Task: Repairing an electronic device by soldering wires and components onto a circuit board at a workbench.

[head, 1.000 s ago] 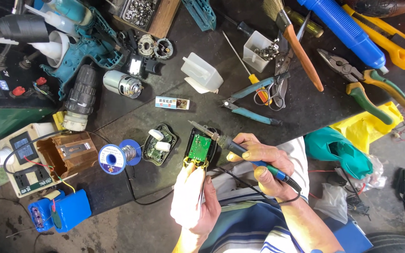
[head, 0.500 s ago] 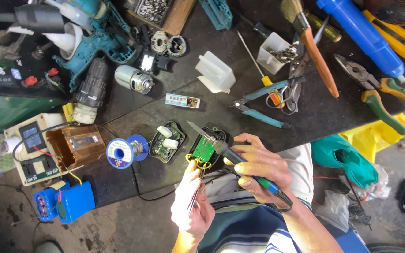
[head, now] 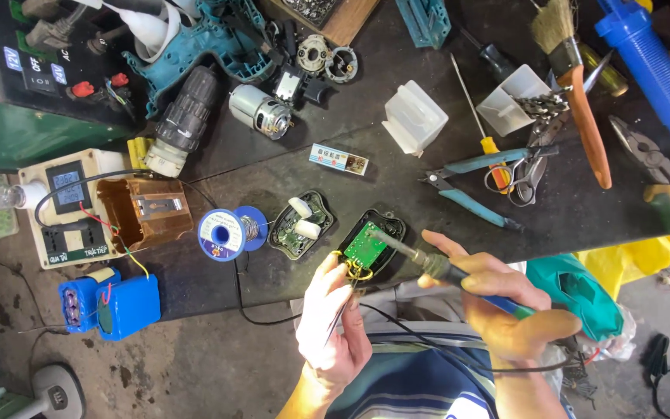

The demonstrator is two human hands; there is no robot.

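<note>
My right hand (head: 498, 302) grips a soldering iron (head: 428, 264) with a blue handle, its tip resting on a small green circuit board (head: 364, 244) that sits in a black plastic shell (head: 388, 229) at the near edge of the dark bench. My left hand (head: 333, 326) holds a thin strand of solder wire, fingers pinched by the board's yellow coil at its near corner. A second opened black shell with white parts (head: 300, 225) lies just left of the board. A blue spool of solder (head: 222, 233) stands further left.
A brown open box (head: 145, 209) and white meter unit (head: 71, 206) sit at left, blue battery packs (head: 114, 306) below them. Drill parts and a motor (head: 261, 109) lie at the back. Cutters (head: 478, 182), a brush (head: 575, 85), pliers (head: 661, 178) and white containers (head: 414, 116) fill the right.
The view has shifted slightly. My left hand has moved up closer to the green board, and the iron tip stays on the board.
</note>
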